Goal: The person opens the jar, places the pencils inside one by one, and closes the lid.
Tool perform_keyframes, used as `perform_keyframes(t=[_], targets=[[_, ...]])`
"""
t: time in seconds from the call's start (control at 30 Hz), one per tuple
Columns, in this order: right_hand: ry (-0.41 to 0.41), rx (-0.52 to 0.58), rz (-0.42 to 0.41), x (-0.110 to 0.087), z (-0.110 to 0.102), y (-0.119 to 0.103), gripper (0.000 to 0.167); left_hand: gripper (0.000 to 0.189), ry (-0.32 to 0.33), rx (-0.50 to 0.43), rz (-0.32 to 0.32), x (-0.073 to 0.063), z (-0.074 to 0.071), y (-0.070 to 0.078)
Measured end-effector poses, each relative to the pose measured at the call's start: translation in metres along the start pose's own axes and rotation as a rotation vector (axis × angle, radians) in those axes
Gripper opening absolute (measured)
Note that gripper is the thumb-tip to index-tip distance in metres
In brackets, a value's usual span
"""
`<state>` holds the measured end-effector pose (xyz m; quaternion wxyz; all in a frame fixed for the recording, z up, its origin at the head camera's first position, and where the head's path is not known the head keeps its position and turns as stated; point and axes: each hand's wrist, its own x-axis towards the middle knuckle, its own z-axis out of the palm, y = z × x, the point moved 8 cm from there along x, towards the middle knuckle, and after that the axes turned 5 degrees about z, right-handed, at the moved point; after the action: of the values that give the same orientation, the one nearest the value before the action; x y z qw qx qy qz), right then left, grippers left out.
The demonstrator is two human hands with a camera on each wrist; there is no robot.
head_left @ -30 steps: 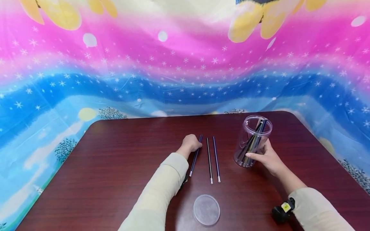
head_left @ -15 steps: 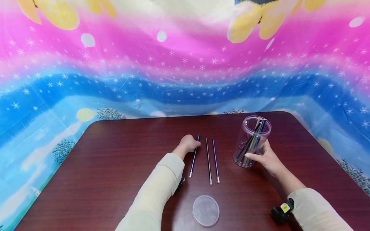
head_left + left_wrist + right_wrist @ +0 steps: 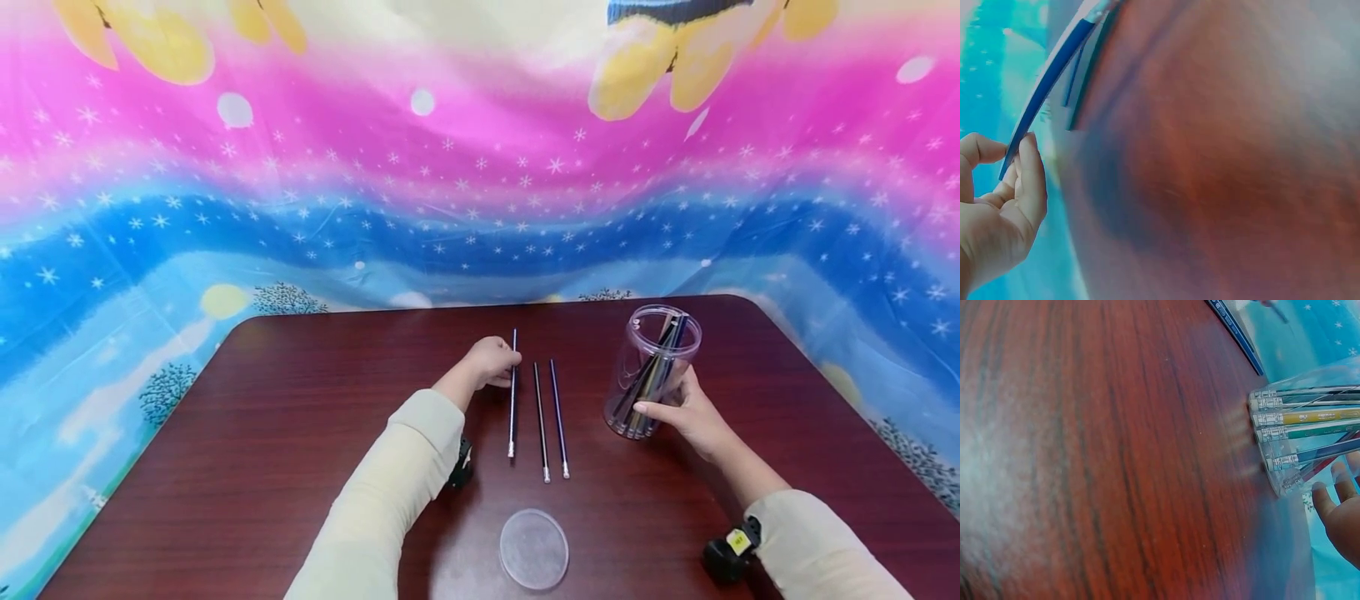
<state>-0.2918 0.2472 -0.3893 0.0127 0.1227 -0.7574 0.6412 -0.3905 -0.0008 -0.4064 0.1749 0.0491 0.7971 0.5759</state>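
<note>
My left hand (image 3: 492,362) pinches a blue pencil (image 3: 1047,81) between thumb and fingers near its far end, its eraser end pointing toward me. Just right of it on the table lie a dark pencil (image 3: 541,421) and another blue pencil (image 3: 558,417), side by side, erasers toward me. My right hand (image 3: 693,417) grips the lower right side of a clear plastic jar (image 3: 626,367), thumb in front. Several pencils lean inside the jar, eraser ends down; the right wrist view shows a yellow pencil (image 3: 1316,416) and a green pencil (image 3: 1319,429) among them.
A round clear lid (image 3: 534,550) lies flat on the dark red wooden table (image 3: 315,433), near the front. The jar's mouth is uncovered. A patterned cloth (image 3: 480,200) hangs behind and along both sides of the table.
The left hand has lifted the leftmost pencil, which has swung from slanted to nearly in line with the other two. The right hand and jar have stayed in place.
</note>
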Motion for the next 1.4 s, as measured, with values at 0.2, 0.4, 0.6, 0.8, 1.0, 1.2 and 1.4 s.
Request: perform_keyframes(t=[0.2, 0.4, 0.6, 0.8, 1.0, 1.2, 1.4], targets=[[0.009, 0.009, -0.003, -0.001, 0.000, 0.001, 0.069, 0.009, -0.041, -0.041, 0.068, -0.009, 0.001, 0.037], [0.015, -0.010, 0.011, -0.001, -0.001, 0.001, 0.067, 0.010, -0.057, -0.038, 0.122, -0.017, 0.001, 0.066], [0.014, -0.019, 0.026, -0.001, -0.001, 0.001, 0.068, 0.009, -0.044, -0.075, 0.188, -0.025, -0.002, 0.099], [0.019, -0.035, 0.037, -0.001, -0.002, 0.002, 0.067, 0.008, -0.013, -0.105, 0.260, -0.038, -0.004, 0.133], [0.010, -0.043, 0.024, -0.001, -0.001, 0.002, 0.066, 0.009, -0.004, -0.137, 0.338, -0.043, -0.004, 0.165], [0.019, -0.021, 0.019, 0.000, -0.001, 0.001, 0.066, 0.009, -0.031, -0.164, 0.432, -0.048, 0.000, 0.193], [0.010, -0.011, 0.003, 0.000, 0.001, -0.001, 0.064, 0.008, -0.037, -0.193, 0.492, -0.050, 0.006, 0.217]])
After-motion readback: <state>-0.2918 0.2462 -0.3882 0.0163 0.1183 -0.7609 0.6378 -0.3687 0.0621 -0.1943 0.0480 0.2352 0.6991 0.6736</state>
